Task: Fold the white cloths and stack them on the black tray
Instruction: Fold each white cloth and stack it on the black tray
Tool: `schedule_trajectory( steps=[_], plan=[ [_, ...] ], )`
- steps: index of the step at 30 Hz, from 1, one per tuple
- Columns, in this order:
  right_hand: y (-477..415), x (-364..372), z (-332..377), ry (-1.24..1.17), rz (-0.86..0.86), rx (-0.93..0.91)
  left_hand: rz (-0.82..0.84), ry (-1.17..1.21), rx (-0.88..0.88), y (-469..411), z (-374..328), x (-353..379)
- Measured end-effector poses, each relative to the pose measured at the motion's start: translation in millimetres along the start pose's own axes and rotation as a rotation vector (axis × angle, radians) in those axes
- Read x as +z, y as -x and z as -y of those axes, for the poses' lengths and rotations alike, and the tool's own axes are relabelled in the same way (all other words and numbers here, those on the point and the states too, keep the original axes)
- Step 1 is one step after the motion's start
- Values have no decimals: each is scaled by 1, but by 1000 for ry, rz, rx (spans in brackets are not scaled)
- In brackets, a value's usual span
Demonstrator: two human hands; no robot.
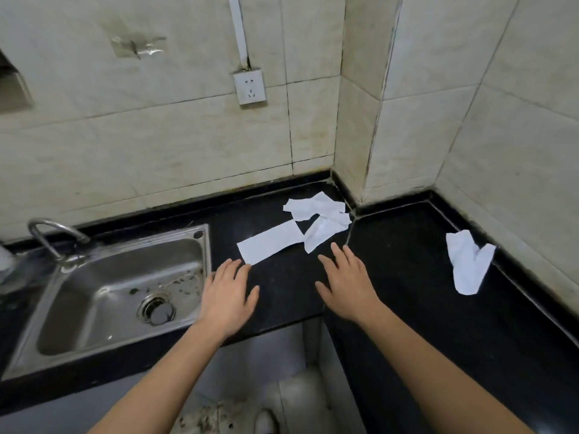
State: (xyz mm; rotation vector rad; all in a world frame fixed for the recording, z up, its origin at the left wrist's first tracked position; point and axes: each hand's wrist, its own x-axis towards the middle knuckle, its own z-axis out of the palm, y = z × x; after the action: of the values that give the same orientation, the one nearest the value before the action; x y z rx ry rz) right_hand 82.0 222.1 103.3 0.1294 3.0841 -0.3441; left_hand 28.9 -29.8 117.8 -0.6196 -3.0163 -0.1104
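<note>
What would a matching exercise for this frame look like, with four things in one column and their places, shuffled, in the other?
Things:
1. flat cloth strip
2. crumpled cloth pile
3. lone cloth
4. sink

Places:
A. alone at the far right of the countertop
B. set into the countertop on the left
C. just beyond the fingertips of the left hand
D. at the back of the countertop, near the corner

Pairs: 1-C, 2-D, 3-A, 4-B
</note>
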Motion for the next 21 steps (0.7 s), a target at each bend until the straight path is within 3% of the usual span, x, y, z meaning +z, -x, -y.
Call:
schedule_trajectory(
  steps=[10,17,19,21],
  plan=[
    [-163,73,13,46,215,2,302,12,90,-170,72,108],
    [-247,133,21,238,447,-15,388,64,194,-237,111,182],
    [-253,147,17,203,437,-7,382,28,229,-241,117,196],
    [-257,150,16,90,301,-7,286,59,249,-242,121,203]
  ],
)
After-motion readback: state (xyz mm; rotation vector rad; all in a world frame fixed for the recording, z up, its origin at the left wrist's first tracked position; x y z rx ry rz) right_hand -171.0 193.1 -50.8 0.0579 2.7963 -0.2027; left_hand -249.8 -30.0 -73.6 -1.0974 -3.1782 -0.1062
